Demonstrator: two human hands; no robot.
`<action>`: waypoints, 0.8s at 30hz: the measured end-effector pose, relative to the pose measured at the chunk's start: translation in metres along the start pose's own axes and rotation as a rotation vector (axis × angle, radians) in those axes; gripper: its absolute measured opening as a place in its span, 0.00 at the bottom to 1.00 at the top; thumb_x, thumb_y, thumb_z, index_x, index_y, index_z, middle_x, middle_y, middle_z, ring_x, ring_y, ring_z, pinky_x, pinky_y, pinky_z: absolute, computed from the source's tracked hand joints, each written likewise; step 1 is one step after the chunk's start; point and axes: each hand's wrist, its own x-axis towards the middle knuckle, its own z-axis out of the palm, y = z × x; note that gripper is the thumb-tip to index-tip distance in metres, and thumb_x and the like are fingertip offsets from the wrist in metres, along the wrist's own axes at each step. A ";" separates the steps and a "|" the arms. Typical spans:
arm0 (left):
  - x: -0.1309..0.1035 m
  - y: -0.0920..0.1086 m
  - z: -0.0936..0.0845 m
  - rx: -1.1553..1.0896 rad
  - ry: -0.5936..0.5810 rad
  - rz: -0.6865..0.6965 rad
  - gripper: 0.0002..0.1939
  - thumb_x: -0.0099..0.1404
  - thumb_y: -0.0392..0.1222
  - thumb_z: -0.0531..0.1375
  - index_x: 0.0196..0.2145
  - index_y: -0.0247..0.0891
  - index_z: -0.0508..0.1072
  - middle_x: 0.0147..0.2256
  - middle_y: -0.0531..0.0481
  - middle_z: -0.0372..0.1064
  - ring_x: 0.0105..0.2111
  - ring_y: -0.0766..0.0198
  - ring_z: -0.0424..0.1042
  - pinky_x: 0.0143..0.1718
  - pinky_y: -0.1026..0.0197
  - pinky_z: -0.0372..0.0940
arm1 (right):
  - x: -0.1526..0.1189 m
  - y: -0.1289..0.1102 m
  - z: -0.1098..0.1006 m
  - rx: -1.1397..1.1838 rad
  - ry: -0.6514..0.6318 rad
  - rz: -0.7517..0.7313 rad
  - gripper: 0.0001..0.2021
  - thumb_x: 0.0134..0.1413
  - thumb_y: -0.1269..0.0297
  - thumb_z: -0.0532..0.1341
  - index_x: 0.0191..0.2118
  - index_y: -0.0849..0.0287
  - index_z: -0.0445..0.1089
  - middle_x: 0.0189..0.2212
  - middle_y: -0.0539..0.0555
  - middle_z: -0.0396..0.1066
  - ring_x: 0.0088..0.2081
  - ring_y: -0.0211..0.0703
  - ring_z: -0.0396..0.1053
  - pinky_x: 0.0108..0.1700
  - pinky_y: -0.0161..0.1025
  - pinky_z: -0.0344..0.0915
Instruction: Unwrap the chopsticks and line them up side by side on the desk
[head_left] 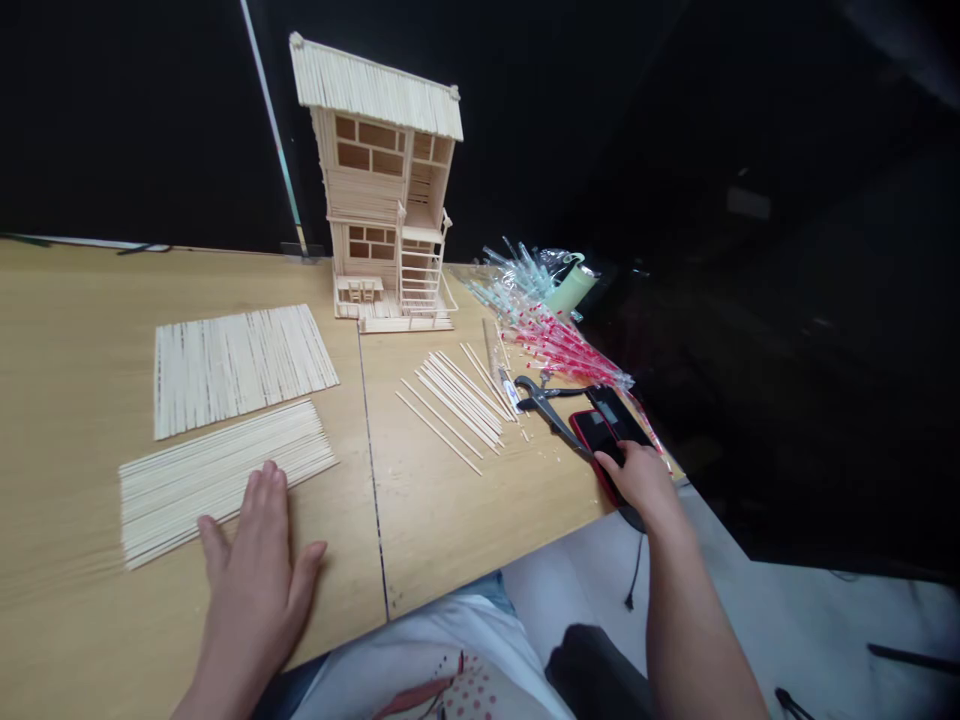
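Observation:
My left hand (pixel 259 560) lies with its fingers spread, the fingertips on the lower edge of a panel of thin wooden sticks (pixel 217 475). A second stick panel (pixel 240 365) lies just behind it. At the table's right edge my right hand (pixel 637 475) reaches over a phone with a red edge (pixel 600 440); its thumb and fingers are on or beside the phone, and whether they grip it cannot be made out. Black-handled pliers (pixel 551 410) lie against the phone's left side. Loose sticks (pixel 457 400) are fanned out on the middle of the table.
A two-storey stick house (pixel 386 190) stands at the back of the table (pixel 225 280). Right of it lie plastic-wrapped bundles with red parts (pixel 562 345), a pale green cylinder (pixel 571 290) and a dark flat object (pixel 619 412). A seam runs down the table.

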 end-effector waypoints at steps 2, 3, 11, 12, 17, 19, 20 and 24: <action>-0.004 -0.005 0.004 -0.006 -0.008 0.015 0.36 0.76 0.51 0.43 0.75 0.38 0.34 0.74 0.33 0.40 0.73 0.40 0.42 0.70 0.28 0.31 | 0.000 0.011 0.005 0.005 -0.038 -0.010 0.29 0.62 0.49 0.63 0.55 0.73 0.74 0.47 0.72 0.77 0.52 0.64 0.73 0.53 0.49 0.67; -0.004 -0.008 0.006 -0.005 -0.008 0.024 0.37 0.76 0.51 0.43 0.75 0.39 0.34 0.74 0.33 0.40 0.73 0.40 0.43 0.70 0.28 0.32 | 0.001 0.012 0.007 0.017 -0.047 -0.012 0.30 0.61 0.47 0.64 0.55 0.72 0.74 0.47 0.71 0.77 0.52 0.63 0.73 0.53 0.48 0.67; -0.003 -0.014 0.009 0.007 -0.025 0.009 0.36 0.76 0.51 0.44 0.75 0.41 0.33 0.74 0.34 0.42 0.73 0.41 0.44 0.69 0.26 0.35 | 0.013 0.015 0.007 -0.014 -0.134 -0.056 0.42 0.51 0.44 0.70 0.62 0.74 0.68 0.54 0.75 0.72 0.55 0.66 0.71 0.55 0.48 0.67; -0.003 -0.013 0.009 0.004 -0.027 0.007 0.36 0.76 0.51 0.44 0.75 0.41 0.33 0.74 0.34 0.42 0.73 0.41 0.44 0.69 0.26 0.35 | 0.013 0.015 0.006 -0.020 -0.136 -0.056 0.43 0.48 0.44 0.72 0.62 0.75 0.68 0.53 0.75 0.73 0.55 0.66 0.71 0.55 0.49 0.66; -0.002 -0.004 0.004 -0.016 -0.050 -0.036 0.35 0.77 0.50 0.43 0.75 0.40 0.34 0.73 0.34 0.43 0.73 0.42 0.44 0.70 0.28 0.34 | 0.012 0.009 0.007 0.044 -0.137 0.015 0.42 0.44 0.45 0.72 0.58 0.74 0.71 0.48 0.73 0.75 0.53 0.65 0.73 0.52 0.48 0.68; -0.001 -0.002 0.003 -0.020 -0.061 -0.045 0.35 0.77 0.50 0.43 0.75 0.40 0.34 0.73 0.34 0.44 0.73 0.43 0.44 0.71 0.29 0.34 | 0.012 0.009 0.007 0.071 -0.124 0.027 0.40 0.44 0.46 0.72 0.57 0.74 0.71 0.49 0.72 0.75 0.53 0.65 0.73 0.51 0.48 0.68; -0.001 -0.001 0.003 -0.021 -0.065 -0.048 0.35 0.77 0.50 0.43 0.75 0.40 0.34 0.73 0.34 0.43 0.73 0.43 0.44 0.71 0.29 0.34 | 0.011 0.009 0.006 0.077 -0.122 0.034 0.40 0.45 0.46 0.72 0.57 0.74 0.71 0.49 0.72 0.75 0.53 0.64 0.72 0.52 0.48 0.68; -0.001 -0.006 0.005 -0.022 -0.070 -0.045 0.36 0.77 0.50 0.43 0.75 0.40 0.33 0.74 0.34 0.42 0.74 0.44 0.42 0.71 0.29 0.33 | 0.002 0.001 -0.006 0.001 -0.151 0.050 0.41 0.49 0.43 0.71 0.60 0.73 0.69 0.49 0.73 0.73 0.55 0.67 0.70 0.54 0.51 0.66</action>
